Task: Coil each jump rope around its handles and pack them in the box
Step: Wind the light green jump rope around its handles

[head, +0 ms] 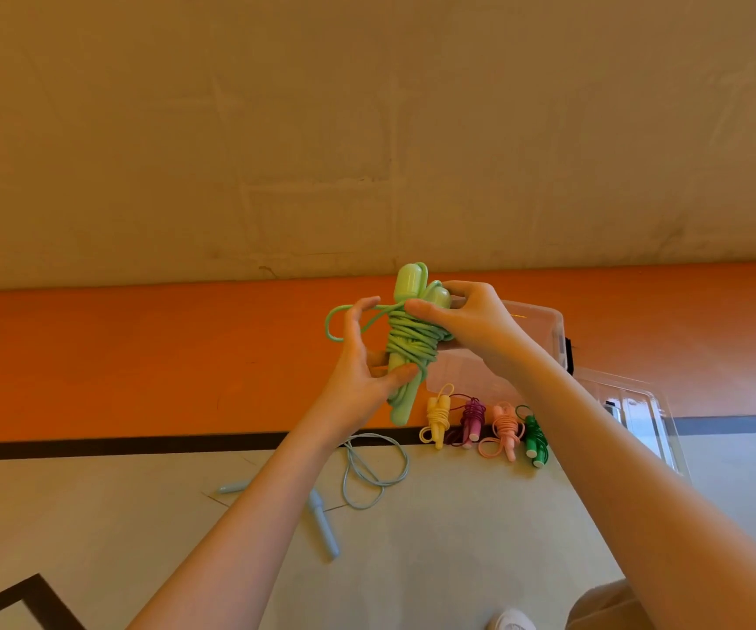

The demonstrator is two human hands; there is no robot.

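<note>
The light green jump rope (408, 343) has smooth plastic handles with a soft sheen and a rubbery, matt cord. The box (544, 331) and its lid (630, 402) are clear, glossy plastic. The wall (367, 129) is rough, patchy plaster, matt throughout. The floor (458, 538) looks smooth and dull, and the pale blue jump rope (321, 522) lying on it has the same satiny plastic handles.

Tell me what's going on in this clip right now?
A person is winding a light green jump rope around its paired handles, held up in front of them. The left hand grips the lower handles and a loose loop; the right hand holds the top. Four coiled ropes, yellow, purple, pink and dark green, lie on the floor beside a clear box. A blue rope lies uncoiled.
</note>
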